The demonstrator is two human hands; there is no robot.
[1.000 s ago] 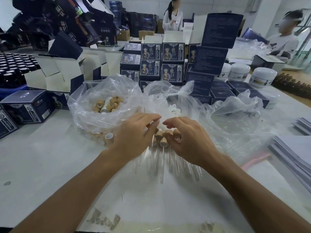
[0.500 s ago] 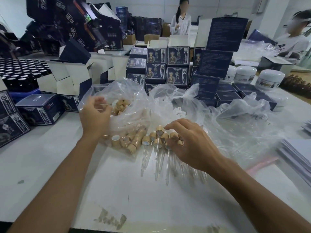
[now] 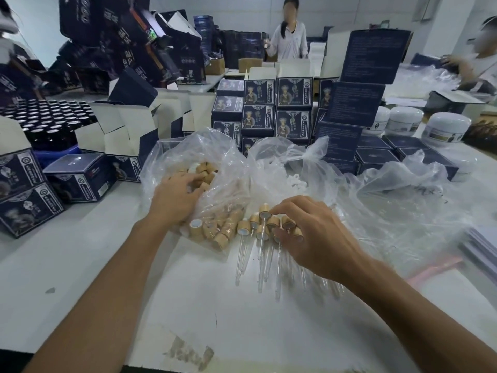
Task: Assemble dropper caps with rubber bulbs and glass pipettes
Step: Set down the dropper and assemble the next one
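At the middle of the white surface [image 3: 80, 265], a cluster of assembled droppers [image 3: 265, 230] lies with tan caps pointing away from me and clear glass tubes [image 3: 259, 265] pointing toward me. My right hand [image 3: 314, 238] rests palm-down over the right part of this cluster; its fingers [image 3: 285, 208] are curled over the caps, though I cannot tell whether they grip any one of them. Just left of the droppers, a clear plastic bag [image 3: 199, 168] holds loose tan caps [image 3: 217, 230], some heaped at its near edge on the surface, others higher up at its mouth. My left hand [image 3: 177, 196] reaches into that mouth, fingers bent down among the upper caps; whether it has one pinched is hidden by the fingers themselves. Just behind the droppers, a second clear bag [image 3: 290, 162] contains small white pieces [image 3: 294, 181], too blurred to identify further. To the right, crumpled clear plastic [image 3: 403, 205] spreads across the surface. Behind the bags, dark blue printed boxes [image 3: 277, 109] are stacked in rows; more dark boxes [image 3: 78, 179] sit at the left, beside open white-lined cartons [image 3: 129, 130] and a block of dark bottles [image 3: 45, 119]. White jars [image 3: 443, 127] stand at the far right. Two other people [image 3: 289, 41] work in the background.
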